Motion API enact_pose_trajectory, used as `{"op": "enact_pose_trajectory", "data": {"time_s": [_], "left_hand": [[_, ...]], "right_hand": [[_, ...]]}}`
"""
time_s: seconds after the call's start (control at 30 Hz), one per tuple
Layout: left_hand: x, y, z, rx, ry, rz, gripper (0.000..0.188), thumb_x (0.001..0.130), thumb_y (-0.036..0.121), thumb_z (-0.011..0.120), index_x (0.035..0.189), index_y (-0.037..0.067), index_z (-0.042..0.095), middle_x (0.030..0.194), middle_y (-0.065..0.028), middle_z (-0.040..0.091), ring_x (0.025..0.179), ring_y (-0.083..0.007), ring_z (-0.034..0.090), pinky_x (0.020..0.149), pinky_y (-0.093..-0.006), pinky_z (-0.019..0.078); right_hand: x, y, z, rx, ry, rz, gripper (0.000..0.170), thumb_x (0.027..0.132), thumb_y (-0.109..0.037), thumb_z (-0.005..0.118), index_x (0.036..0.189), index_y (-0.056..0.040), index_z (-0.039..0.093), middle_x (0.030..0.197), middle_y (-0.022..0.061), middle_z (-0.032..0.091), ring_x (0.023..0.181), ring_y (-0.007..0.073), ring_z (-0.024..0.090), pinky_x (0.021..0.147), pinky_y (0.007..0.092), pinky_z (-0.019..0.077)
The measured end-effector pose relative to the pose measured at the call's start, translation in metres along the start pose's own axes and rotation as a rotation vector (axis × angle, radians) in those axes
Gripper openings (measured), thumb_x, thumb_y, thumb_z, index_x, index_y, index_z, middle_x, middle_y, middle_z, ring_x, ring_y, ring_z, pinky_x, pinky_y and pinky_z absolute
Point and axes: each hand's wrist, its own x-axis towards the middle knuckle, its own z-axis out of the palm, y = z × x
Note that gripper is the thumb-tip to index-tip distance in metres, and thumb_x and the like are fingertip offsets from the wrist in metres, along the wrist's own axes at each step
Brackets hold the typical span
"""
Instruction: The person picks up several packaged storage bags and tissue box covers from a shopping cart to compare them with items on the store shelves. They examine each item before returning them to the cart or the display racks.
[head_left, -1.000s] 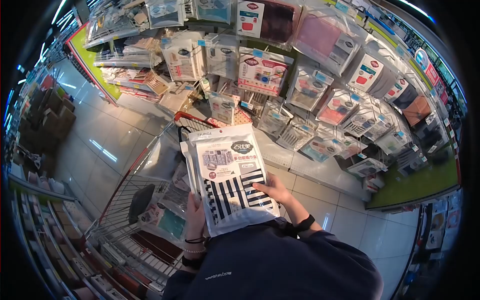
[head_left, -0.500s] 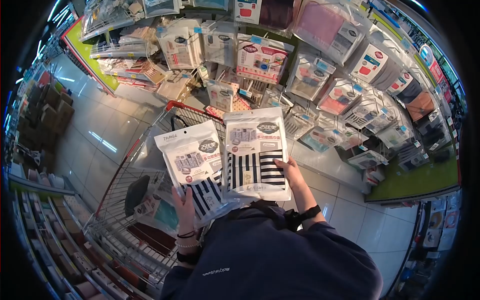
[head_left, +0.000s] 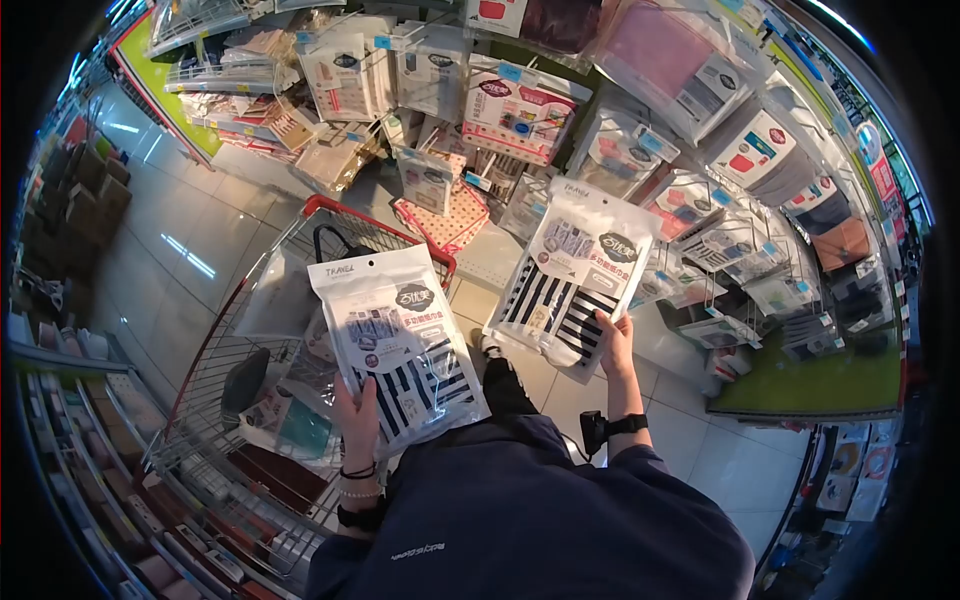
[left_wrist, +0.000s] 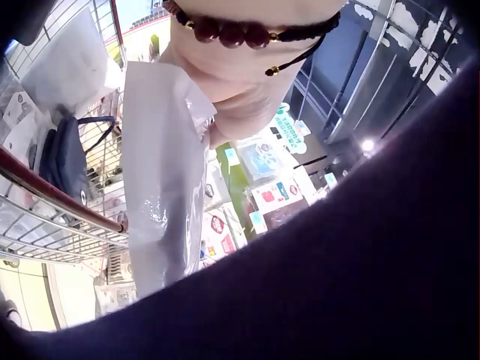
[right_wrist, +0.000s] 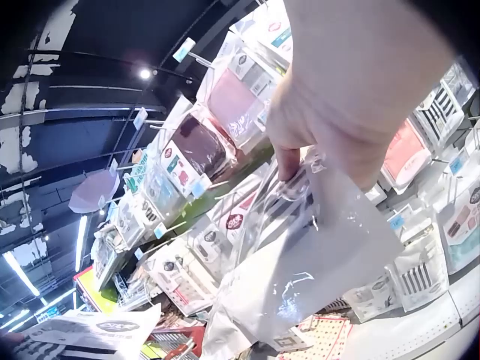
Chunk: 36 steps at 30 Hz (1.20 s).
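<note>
Two flat plastic packages marked TRAVEL, each with a black-and-white striped pattern, are held apart in the head view. My left hand (head_left: 358, 425) grips the lower left edge of one striped package (head_left: 392, 335), thumb on its front, above the shopping cart's near side. My right hand (head_left: 616, 345) pinches the other striped package (head_left: 572, 275) at its lower right edge; it tilts to the right in front of the display. In the left wrist view the pale back of the package (left_wrist: 161, 180) shows. The right wrist view has the right package's back (right_wrist: 300, 259) under the thumb.
A red-rimmed wire shopping cart (head_left: 440, 262) stands at left with bagged goods (head_left: 300, 425) and a dark bag in it. Ahead, a display rack holds several hanging packages (head_left: 520, 110). A polka-dot packet (head_left: 445, 222) lies on the low ledge. More shelves (head_left: 80, 440) are at near left.
The two packages, overlapped a second ago, have been drawn apart. My right hand has carried its package to the right and tilted it; the left one is now more fully visible.
</note>
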Motion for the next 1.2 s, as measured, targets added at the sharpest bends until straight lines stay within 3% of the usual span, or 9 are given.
{"op": "enact_pose_trajectory", "data": {"time_s": [0.37,0.67,0.77,0.83,1.0,1.1,1.2], "left_hand": [[0.031,0.017,0.070,0.020,0.073,-0.056,0.034,0.084,0.006,0.047,0.115,-0.004,0.037,0.102,-0.0119,0.051,0.091,-0.0158,0.051,0.078,-0.0274,0.0413],[0.043,0.028,0.097,-0.038,0.201,-0.074,0.038,0.085,0.006,0.046,0.118,-0.003,0.033,0.106,-0.0121,0.049,0.094,-0.0167,0.050,0.079,-0.0274,0.0411],[0.035,0.023,0.095,-0.138,0.207,-0.118,0.044,0.084,0.008,0.048,0.123,-0.003,0.029,0.110,-0.0141,0.047,0.098,-0.0183,0.049,0.083,-0.0282,0.0393],[0.032,0.005,0.089,0.059,0.385,-0.213,0.051,0.085,0.010,0.049,0.126,-0.004,0.024,0.116,-0.0164,0.044,0.102,-0.0202,0.046,0.086,-0.0291,0.0371],[0.029,0.012,0.081,-0.173,0.219,-0.094,0.054,0.085,0.012,0.049,0.127,-0.005,0.020,0.119,-0.0166,0.040,0.104,-0.0209,0.044,0.087,-0.0297,0.0363],[0.028,0.016,0.074,-0.165,0.116,-0.093,0.052,0.085,0.011,0.049,0.126,-0.006,0.022,0.118,-0.0167,0.041,0.102,-0.0204,0.044,0.086,-0.0295,0.0373],[0.019,0.016,0.068,-0.010,0.147,-0.033,0.048,0.086,0.009,0.047,0.125,-0.006,0.024,0.117,-0.0169,0.041,0.100,-0.0202,0.046,0.085,-0.0289,0.0384]], "right_hand": [[0.127,0.050,-0.017,-0.063,-0.066,0.150,0.026,0.074,0.004,0.054,0.100,-0.0007,0.053,0.089,0.0064,0.059,0.080,0.0150,0.056,0.071,0.0260,0.0441],[0.185,0.036,0.020,-0.053,-0.223,0.246,0.025,0.075,0.002,0.052,0.101,-0.0008,0.052,0.091,0.0067,0.059,0.081,0.0152,0.056,0.072,0.0279,0.0450],[0.185,0.031,0.030,-0.047,-0.234,0.213,0.022,0.075,0.002,0.053,0.097,-0.0007,0.054,0.088,0.0059,0.060,0.077,0.0142,0.056,0.071,0.0275,0.0454],[0.184,0.041,0.017,-0.285,-0.167,0.216,0.022,0.075,0.000,0.054,0.097,-0.0001,0.055,0.091,0.0073,0.060,0.081,0.0146,0.055,0.074,0.0284,0.0440],[0.158,0.039,0.023,-0.121,-0.194,0.130,0.024,0.074,0.003,0.054,0.098,0.0002,0.054,0.090,0.0072,0.060,0.080,0.0146,0.056,0.074,0.0271,0.0447],[0.135,0.028,0.026,-0.095,-0.173,0.137,0.026,0.075,0.003,0.054,0.100,-0.0001,0.053,0.091,0.0077,0.060,0.080,0.0154,0.057,0.073,0.0270,0.0458],[0.111,0.025,0.020,-0.069,-0.149,0.109,0.027,0.075,0.003,0.054,0.102,-0.0009,0.052,0.092,0.0074,0.060,0.080,0.0147,0.057,0.073,0.0271,0.0456]]}}
